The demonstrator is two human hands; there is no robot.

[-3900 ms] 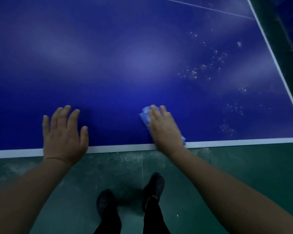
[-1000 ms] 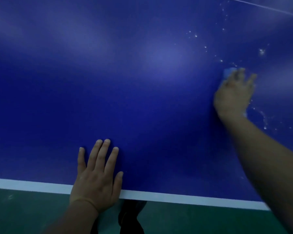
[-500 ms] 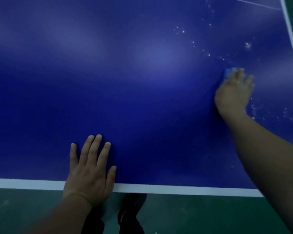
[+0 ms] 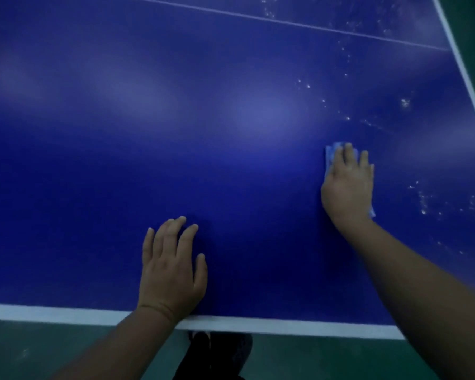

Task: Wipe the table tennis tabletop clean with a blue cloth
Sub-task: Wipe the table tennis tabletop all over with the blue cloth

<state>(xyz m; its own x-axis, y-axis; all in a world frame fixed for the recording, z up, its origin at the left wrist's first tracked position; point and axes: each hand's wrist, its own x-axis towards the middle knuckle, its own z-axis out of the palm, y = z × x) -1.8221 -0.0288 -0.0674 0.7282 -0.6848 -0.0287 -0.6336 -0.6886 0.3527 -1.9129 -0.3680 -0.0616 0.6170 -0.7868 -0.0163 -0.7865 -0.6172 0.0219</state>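
Meanwhile the right hand pressed flat, fingers straight, on the light blue cloth well in from the near edge of the dark blue table tennis tabletop. White specks lay just right of it. Left hand rested open, palm down, by the white edge line.

The dark blue table tennis counter lies flat and unbroken from its white near edge line to the thin white centre line. On it, only the two hands stand: left hand beside the near edge line, right hand well beyond it.
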